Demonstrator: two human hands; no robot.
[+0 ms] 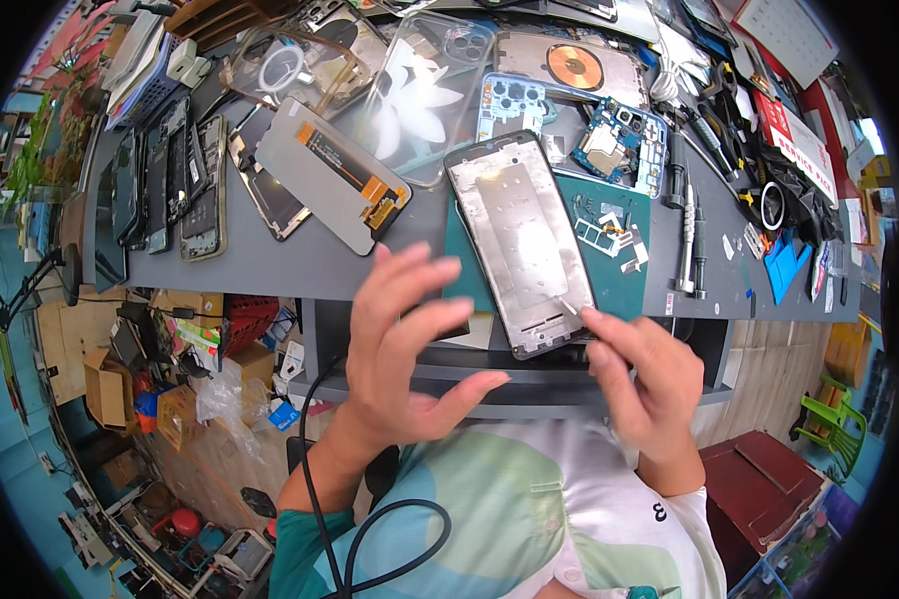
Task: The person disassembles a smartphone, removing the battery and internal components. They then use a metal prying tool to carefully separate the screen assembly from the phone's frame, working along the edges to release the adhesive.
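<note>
Cluttered grey desk [370, 268]: phone frame [522, 240] at front edge; right hand [645, 384] pinches thin tool [569, 307] touching frame; left hand [407, 344] spread, ungripping, just beside.

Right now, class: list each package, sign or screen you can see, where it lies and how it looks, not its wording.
Display panel: desk centre-left, grey rectangle, orange flex strip.
Red sign: desk right, red and white slab.
Cardboard boxes: floor left, brown.
Phone frame: green mat, silver, between left hand and right hand.
</note>
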